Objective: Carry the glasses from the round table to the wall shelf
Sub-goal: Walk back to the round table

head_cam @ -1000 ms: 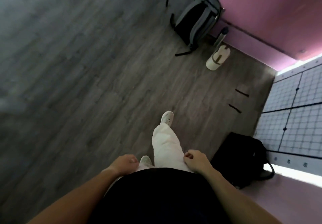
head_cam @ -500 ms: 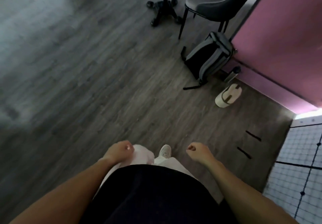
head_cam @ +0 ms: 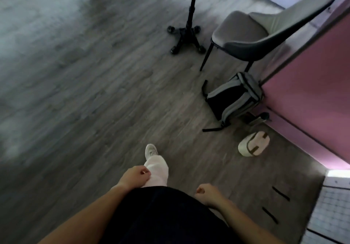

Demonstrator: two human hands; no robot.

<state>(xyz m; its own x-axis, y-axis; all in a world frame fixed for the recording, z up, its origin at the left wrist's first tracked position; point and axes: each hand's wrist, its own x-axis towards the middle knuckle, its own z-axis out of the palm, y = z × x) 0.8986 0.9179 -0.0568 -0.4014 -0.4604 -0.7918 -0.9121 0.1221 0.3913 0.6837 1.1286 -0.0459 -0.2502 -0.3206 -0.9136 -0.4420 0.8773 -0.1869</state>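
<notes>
The round table (head_cam: 191, 14) stands ahead at the top of the view: only its black pole, its wheeled foot and a sliver of its top edge show. No glasses are visible and no wall shelf is in view. My left hand (head_cam: 134, 175) hangs beside my thigh with its fingers curled and nothing in it. My right hand (head_cam: 207, 193) is a loose fist, also with nothing in it. One white shoe (head_cam: 151, 150) is stepping forward over the wooden floor.
A grey chair (head_cam: 244, 33) stands right of the table pole. Below it a grey and black backpack (head_cam: 233, 96) leans on the pink wall (head_cam: 310, 95), with a bottle (head_cam: 262, 117) and a white pouch (head_cam: 253, 146) on the floor. White tiled flooring (head_cam: 333, 215) lies at the lower right.
I have walked forward and the view has tilted up: the backpack and pouch slid down the frame, and the chair and table pole came into view. Both hands stayed closed on nothing.
</notes>
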